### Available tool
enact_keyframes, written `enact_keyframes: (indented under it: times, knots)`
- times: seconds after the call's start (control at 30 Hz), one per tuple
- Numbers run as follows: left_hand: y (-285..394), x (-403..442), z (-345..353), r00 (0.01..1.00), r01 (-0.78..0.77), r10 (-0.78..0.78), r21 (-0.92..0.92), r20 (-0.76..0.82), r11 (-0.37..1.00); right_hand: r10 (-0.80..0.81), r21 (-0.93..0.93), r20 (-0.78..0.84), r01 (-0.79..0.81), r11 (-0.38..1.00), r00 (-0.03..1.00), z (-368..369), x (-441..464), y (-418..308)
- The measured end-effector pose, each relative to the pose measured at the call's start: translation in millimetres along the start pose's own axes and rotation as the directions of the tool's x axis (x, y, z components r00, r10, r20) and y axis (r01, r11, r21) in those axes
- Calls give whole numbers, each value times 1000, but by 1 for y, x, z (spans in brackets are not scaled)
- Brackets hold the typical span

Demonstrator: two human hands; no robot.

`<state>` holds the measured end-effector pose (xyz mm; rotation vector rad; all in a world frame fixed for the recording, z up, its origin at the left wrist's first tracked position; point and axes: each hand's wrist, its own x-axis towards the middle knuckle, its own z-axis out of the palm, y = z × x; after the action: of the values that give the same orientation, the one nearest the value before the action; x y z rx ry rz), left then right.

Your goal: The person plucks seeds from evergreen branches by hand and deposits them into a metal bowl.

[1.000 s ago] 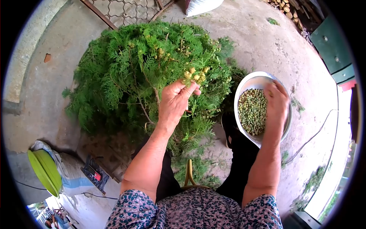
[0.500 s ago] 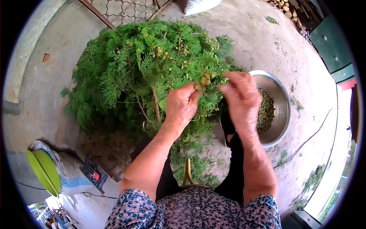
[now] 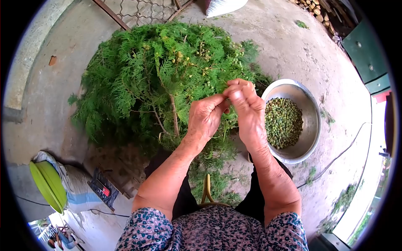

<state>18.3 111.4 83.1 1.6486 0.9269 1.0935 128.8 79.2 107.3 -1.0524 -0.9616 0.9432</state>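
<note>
A large heap of green cypress branches (image 3: 125, 79) lies in front of me, with small yellow-green cones (image 3: 180, 57) among the foliage. Over its near right side my two hands meet. My left hand (image 3: 204, 119) is closed, thumb and forefinger pinching a small cypress sprig whose cones are mostly hidden now. Against those fingertips, my right hand (image 3: 250, 115) is closed with its fingers over the cone cluster. To the right of it stands a metal basin (image 3: 310, 129) partly filled with loose green and brown cones (image 3: 284, 123).
At the left, a lime-green basin (image 3: 44, 184) leans by a filled sack (image 3: 77, 190). A white sack (image 3: 224, 6) and stacked firewood (image 3: 316, 10) are at the far side. A dark green cabinet (image 3: 366, 54) stands right; a thin cable (image 3: 343, 146) crosses the concrete floor.
My right hand has moved left from the basin's edge to my left fingertips and closed over the cone cluster. More of the basin shows now. My left hand has barely shifted.
</note>
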Motion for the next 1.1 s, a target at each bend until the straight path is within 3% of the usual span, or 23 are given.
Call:
enact_keyframes:
  times: [0.03, 0.07, 0.1, 0.13, 0.2, 0.27, 0.33, 0.4, 0.43, 0.47, 0.57, 0.6, 0.67, 0.7, 0.77, 0.83, 0.9, 0.93, 1.0, 1.07, 1.1]
  knots:
    - [-2, 1, -1, 999, 36, -36, -64, -2, 997, -7, -4, -24, 7, 1000, 1000, -2, 2, 0]
    - [-3, 2, -1, 997, 71, -72, -127, -3, 989, 99, 256, -9, -93, 962, 995, -5, 5, -1]
    - [0, 3, 0, 998, 54, -63, -247, -31, 967, 76, 216, -59, -61, 975, 995, -5, 6, -7]
    - [4, 3, -3, 998, 52, -62, -246, -32, 968, 49, 174, -112, -29, 984, 993, -5, 7, -12]
    - [16, 2, -12, 970, 233, -229, -44, 80, 972, 9, 168, -119, 11, 986, 993, -14, 12, -10]
    - [12, 1, -11, 969, 232, -226, -63, 100, 971, 186, 428, -89, -131, 894, 978, -18, 13, -12]
    - [12, 1, -9, 966, 248, -239, -93, 95, 964, 193, 472, -92, -128, 872, 977, -18, 12, -13]
    - [3, 0, -6, 983, 175, -170, -84, 70, 981, 176, 112, -9, -174, 978, 984, -14, 6, -21]
    - [0, 0, -6, 993, 113, -114, 24, 43, 993, 100, -38, -9, -100, 994, 995, -9, 3, -19]
    - [-1, 0, -5, 998, 51, -55, 133, 24, 990, -52, -154, 17, 54, 987, 998, -3, 4, -13]
    - [4, -2, -4, 998, 67, -69, 235, 3, 970, -179, -453, 33, 175, 874, 983, 2, 3, -6]
    - [3, -2, -3, 999, 42, -40, 270, -14, 962, -178, -453, 30, 172, 875, 984, 2, 3, -8]
    - [8, -2, -2, 999, 27, -19, 296, -31, 955, 25, -499, -43, -43, 866, 999, 5, 3, -15]
    - [7, -3, -3, 1000, 9, 1, 332, -29, 943, -143, -471, 3, 128, 873, 990, 5, 5, -6]
    - [3, -3, -5, 999, -11, 22, 368, -26, 930, -191, -458, 14, 176, 871, 981, 2, 5, -1]
    - [-1, -3, -6, 998, 46, -56, 274, 28, 961, -238, -445, 25, 224, 867, 971, 1, 6, -1]
    - [4, -5, -8, 994, 87, -97, 179, 48, 980, 122, -201, -17, -123, 972, 992, -1, 5, -6]
    - [8, -5, -9, 988, 130, -136, 83, 72, 988, 304, -28, -11, -304, 952, 953, -1, 6, -19]
    - [17, -4, -12, 976, 184, -193, 88, 101, 979, 328, 334, 136, -355, 873, 935, -11, 9, -10]
    - [22, -3, -11, 960, 271, -257, -139, 108, 952, 348, 400, 120, -366, 840, 930, -12, 7, -11]
    - [24, -2, -15, 962, 257, -241, -127, 127, 958, 369, 464, 106, -374, 803, 923, -11, 7, -14]
